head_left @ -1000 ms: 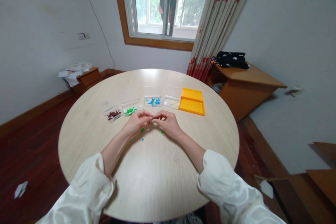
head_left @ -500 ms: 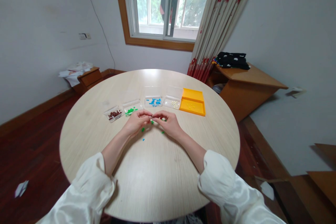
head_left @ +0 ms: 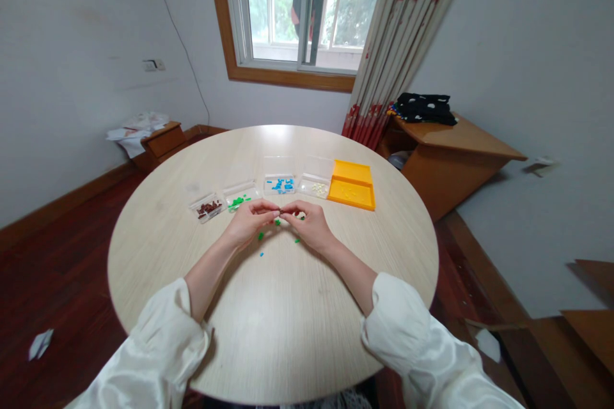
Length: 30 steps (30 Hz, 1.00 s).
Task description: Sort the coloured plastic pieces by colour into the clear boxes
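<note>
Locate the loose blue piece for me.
In the head view, the loose blue piece lies on the table, left of picture centre, just below a loose green piece near the left hand.

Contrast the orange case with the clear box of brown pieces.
The orange case is opaque; the clear box is see-through. The orange case ends the row at right, the clear box at left. Brown pieces stand out in the clear box; yellowish pieces barely show in the orange case. Both sit on the table.
</note>
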Tool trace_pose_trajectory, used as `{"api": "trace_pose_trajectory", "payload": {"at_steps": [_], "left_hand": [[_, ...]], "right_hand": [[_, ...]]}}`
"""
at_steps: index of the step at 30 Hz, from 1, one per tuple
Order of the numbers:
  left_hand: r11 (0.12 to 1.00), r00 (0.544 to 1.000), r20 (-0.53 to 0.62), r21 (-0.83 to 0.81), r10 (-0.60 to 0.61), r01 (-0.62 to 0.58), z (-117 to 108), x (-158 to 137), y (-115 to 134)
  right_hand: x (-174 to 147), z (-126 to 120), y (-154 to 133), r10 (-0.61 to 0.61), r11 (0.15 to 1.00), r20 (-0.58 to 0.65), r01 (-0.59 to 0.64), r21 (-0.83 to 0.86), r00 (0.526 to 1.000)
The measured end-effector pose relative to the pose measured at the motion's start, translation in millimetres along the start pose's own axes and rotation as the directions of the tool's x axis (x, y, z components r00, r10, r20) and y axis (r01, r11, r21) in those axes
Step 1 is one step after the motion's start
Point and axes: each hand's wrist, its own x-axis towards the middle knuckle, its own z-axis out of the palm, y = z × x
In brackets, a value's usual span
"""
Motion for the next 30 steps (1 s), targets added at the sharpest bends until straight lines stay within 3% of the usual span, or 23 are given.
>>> {"api": "trace_pose_trajectory", "payload": {"at_steps": [17, 24, 30], "left_hand": [[0.999, 0.999, -0.049, -0.033, 0.007, -0.009, 6.4, -1.7, 1.5], [0.998, 0.999, -0.039, -0.060, 0.007, -0.009, 4.7, -1.5, 3.0], [0.995, 0.999, -0.033, -0.098, -0.016, 0.013, 3.3, -1.5, 3.9]], "right_hand": [[-1.5, -0.3, 1.8, -0.091, 0.988, 0.015, 0.092, -0.125, 0.996], [0.0, 1.4, 0.2, 0.017, 0.997, -0.014, -0.016, 0.075, 1.000], [3.6, 2.4, -1.5, 0.158, 0.941, -0.034, -0.140, 0.310, 0.987]]}}
